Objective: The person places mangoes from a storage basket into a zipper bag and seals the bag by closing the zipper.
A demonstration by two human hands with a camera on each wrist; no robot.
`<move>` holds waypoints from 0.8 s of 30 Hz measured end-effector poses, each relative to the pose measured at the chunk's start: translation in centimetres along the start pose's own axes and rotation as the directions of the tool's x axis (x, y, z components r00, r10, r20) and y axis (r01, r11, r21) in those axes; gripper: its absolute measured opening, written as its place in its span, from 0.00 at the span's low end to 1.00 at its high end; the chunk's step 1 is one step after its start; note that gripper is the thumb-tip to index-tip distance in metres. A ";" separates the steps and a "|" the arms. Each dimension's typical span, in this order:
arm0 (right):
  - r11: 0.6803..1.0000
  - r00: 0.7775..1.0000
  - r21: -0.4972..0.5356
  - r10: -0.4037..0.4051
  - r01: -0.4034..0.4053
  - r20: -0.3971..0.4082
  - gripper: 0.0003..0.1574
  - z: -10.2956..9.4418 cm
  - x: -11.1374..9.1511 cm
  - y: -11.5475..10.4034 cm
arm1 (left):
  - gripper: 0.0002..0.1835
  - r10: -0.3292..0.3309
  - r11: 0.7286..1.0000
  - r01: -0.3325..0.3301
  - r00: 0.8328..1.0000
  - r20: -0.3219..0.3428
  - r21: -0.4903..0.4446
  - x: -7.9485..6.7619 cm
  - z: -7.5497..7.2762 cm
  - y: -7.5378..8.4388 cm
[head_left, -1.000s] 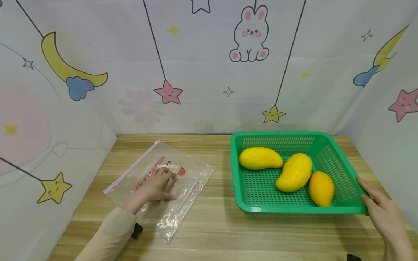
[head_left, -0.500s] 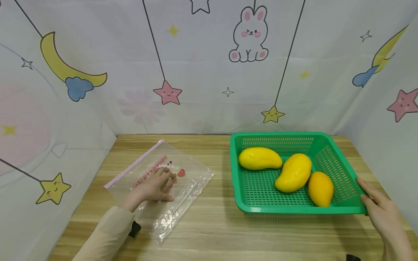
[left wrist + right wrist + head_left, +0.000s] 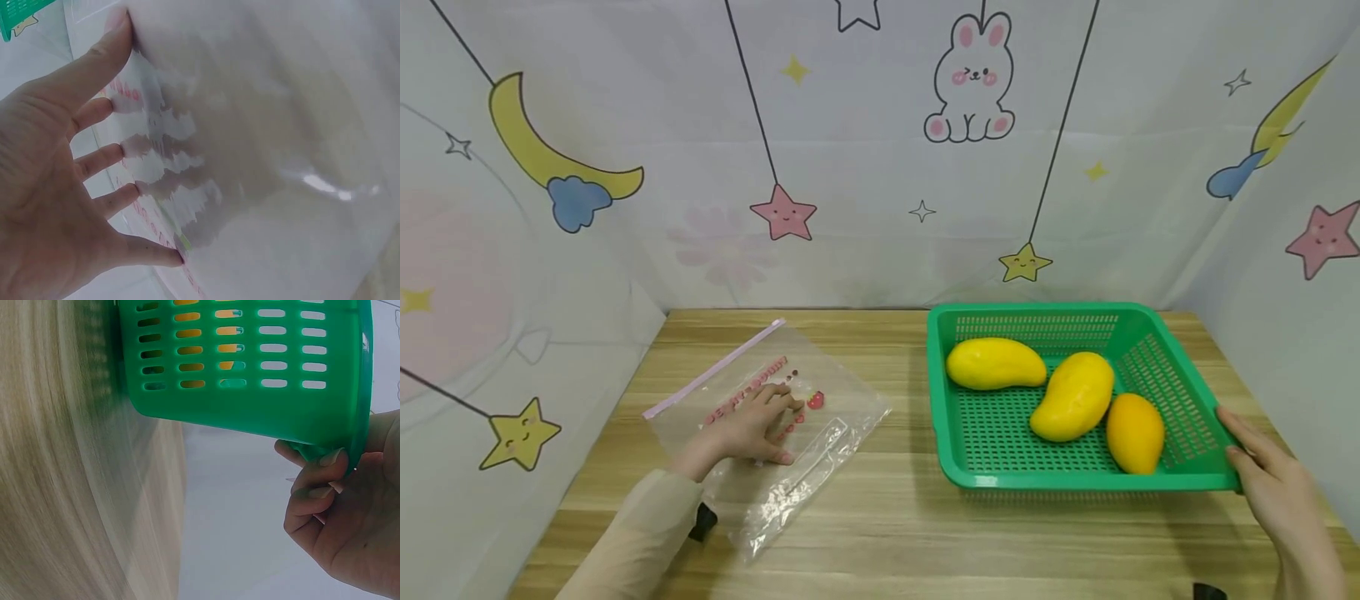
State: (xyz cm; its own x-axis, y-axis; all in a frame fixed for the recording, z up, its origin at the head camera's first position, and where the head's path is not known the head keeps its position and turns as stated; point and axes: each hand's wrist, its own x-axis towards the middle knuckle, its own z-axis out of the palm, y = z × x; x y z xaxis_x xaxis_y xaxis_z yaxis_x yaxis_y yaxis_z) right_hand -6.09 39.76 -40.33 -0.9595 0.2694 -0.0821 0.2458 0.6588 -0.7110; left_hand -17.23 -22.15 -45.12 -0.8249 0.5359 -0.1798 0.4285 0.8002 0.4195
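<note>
On the left of the table lies a clear zip bag (image 3: 842, 433) with a pink slider strip and red print. My left hand (image 3: 748, 429) rests on it with spread fingers, the fingertips pressing the plastic. In the left wrist view, these fingers (image 3: 103, 162) touch the shiny bag (image 3: 281, 137). At the right, my right hand (image 3: 1281, 483) grips the near right corner of a green plastic basket (image 3: 1037, 482). Curled fingers (image 3: 306, 500) hold its rim in the right wrist view. Inside the basket lie three yellow mangoes (image 3: 996, 364), apart from the bag.
The wooden table (image 3: 880, 533) spans the space between bag and basket. Behind it hangs a white cloth (image 3: 865, 167) printed with stars, a moon and a rabbit. More cloth stands at both sides. A black strap (image 3: 703, 522) shows at my left wrist.
The bag has turned slightly clockwise under my left hand, its near corner shifting left. My left hand has slid a little left. The right hand keeps its grip and the basket stays in place.
</note>
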 end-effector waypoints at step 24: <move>0.998 0.999 -0.043 0.047 -0.047 0.013 0.31 -0.2 0.1 0.3 | 0.21 -0.137 0.988 0.143 0.986 -0.100 0.061 0.9 0.4 1.3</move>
State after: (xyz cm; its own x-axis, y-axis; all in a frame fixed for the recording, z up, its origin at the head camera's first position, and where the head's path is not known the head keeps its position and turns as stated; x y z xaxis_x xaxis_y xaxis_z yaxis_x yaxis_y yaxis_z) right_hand -6.13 40.12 -40.45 -0.9485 0.2911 -0.1249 0.2961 0.6750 -0.6757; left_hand -17.30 -20.51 -45.12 -0.9083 0.3920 -0.1459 0.3277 0.8837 0.3343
